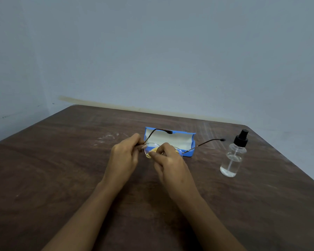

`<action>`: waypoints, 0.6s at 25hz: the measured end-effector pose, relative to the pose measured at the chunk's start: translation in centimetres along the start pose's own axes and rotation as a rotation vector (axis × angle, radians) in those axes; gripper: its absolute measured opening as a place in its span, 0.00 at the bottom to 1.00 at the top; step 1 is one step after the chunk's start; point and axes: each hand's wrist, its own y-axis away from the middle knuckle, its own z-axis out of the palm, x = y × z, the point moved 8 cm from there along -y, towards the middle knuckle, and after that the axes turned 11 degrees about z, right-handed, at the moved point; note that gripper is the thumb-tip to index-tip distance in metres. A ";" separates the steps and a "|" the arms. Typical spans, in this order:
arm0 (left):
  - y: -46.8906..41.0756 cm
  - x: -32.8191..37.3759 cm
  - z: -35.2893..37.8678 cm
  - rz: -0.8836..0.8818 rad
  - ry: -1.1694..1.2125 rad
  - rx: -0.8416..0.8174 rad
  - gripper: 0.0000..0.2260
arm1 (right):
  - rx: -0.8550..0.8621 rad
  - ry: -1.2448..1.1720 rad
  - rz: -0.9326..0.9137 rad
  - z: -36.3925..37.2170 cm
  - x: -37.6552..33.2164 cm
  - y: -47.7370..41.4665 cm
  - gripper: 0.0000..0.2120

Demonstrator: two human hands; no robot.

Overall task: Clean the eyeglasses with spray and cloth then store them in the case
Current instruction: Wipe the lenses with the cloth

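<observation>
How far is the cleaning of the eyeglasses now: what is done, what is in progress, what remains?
Likely done: spraying, since the spray bottle stands apart; the blue case lies open. In hand: the left hand holds the eyeglasses while the right hand presses the yellow cloth on one lens. Left: finish wiping, fold the temples, store them in the case.

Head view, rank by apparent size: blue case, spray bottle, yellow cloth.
1. blue case
2. spray bottle, taller but narrower
3. yellow cloth: only a scrap shows past the right hand, full size unsure
</observation>
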 end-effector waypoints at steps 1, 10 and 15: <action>0.0 0.0 0.0 0.002 -0.008 0.001 0.07 | -0.014 0.019 -0.002 0.0 0.1 0.1 0.14; -0.3 -1.1 -0.3 -0.011 -0.067 0.054 0.09 | 0.378 -0.133 0.254 -4.6 3.8 0.9 0.09; -0.1 -1.4 -0.2 -0.018 -0.021 0.062 0.08 | 0.328 0.134 0.286 -3.6 3.2 0.8 0.08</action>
